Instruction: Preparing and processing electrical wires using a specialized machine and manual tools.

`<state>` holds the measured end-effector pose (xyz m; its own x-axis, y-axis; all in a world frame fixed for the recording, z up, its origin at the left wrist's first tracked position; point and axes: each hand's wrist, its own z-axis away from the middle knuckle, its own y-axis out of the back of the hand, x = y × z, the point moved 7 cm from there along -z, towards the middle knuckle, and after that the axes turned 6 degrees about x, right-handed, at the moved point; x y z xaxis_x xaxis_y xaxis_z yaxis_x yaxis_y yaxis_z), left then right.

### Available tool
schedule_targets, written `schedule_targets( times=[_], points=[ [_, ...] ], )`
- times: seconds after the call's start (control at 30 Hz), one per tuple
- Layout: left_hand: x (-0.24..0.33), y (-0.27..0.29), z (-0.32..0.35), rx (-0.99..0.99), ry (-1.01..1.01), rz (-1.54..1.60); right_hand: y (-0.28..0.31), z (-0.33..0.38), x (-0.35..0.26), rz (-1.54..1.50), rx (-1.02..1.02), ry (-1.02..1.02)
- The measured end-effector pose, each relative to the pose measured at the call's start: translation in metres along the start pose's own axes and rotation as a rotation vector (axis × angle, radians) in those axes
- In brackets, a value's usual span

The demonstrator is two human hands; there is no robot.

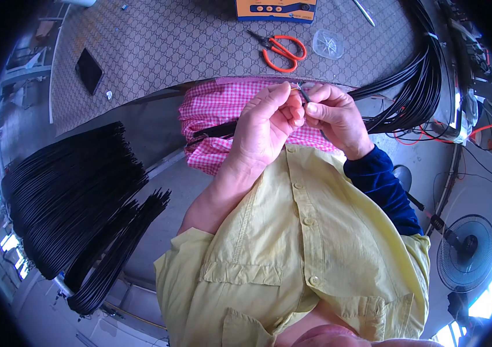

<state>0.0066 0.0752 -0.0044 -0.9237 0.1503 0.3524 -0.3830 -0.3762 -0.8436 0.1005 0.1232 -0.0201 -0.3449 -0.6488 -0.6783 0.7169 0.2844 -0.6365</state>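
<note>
Both hands meet near the table's front edge, above a pink checked cloth (205, 104). Between the thumb and fingers of my right hand (335, 113) is a thin dark cable (305, 97), its end pointing away from me. Fine pale wire strands show at the cable's tip. My left hand (263, 121) pinches at those strands with thumb and forefinger, the other fingers curled. How firmly the strands are gripped is too small to make out. Beyond the hands lie red-handled scissors (268, 43) and a small clear plastic box (328, 45) with thin white pieces inside.
A patterned cloth covers the table (170, 46). On it are an orange and blue box (275, 13), a dark flat object (89, 71) and a pen-like stick (364, 11). Black cable bundles hang at right (425, 87) and left (72, 191). A fan (467, 246) stands lower right.
</note>
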Motion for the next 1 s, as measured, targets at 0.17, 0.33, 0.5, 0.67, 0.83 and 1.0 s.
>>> schedule_targets(
  times=[0.17, 0.33, 0.5, 0.67, 0.83, 1.0],
  points=[
    [-0.005, 0.001, -0.003, -0.007, 0.089, 0.078, -0.001, -0.001, 0.0, -0.02, -0.004, -0.013],
    [-0.004, 0.001, -0.007, -0.024, 0.133, 0.115, -0.001, -0.003, -0.006, 0.023, -0.008, 0.0],
    [-0.005, 0.002, -0.011, -0.036, 0.113, 0.098, 0.001, -0.001, -0.011, 0.074, 0.06, 0.013],
    [-0.004, 0.0, -0.011, -0.027, 0.106, 0.098, 0.0, -0.002, -0.011, 0.08, 0.087, 0.005],
    [-0.003, -0.001, -0.014, -0.058, 0.128, 0.107, -0.001, -0.003, -0.015, 0.124, 0.119, 0.014],
    [0.0, 0.012, -0.013, 0.095, 0.118, 0.103, 0.014, -0.006, -0.056, 0.474, 0.153, 0.225]
  ],
)
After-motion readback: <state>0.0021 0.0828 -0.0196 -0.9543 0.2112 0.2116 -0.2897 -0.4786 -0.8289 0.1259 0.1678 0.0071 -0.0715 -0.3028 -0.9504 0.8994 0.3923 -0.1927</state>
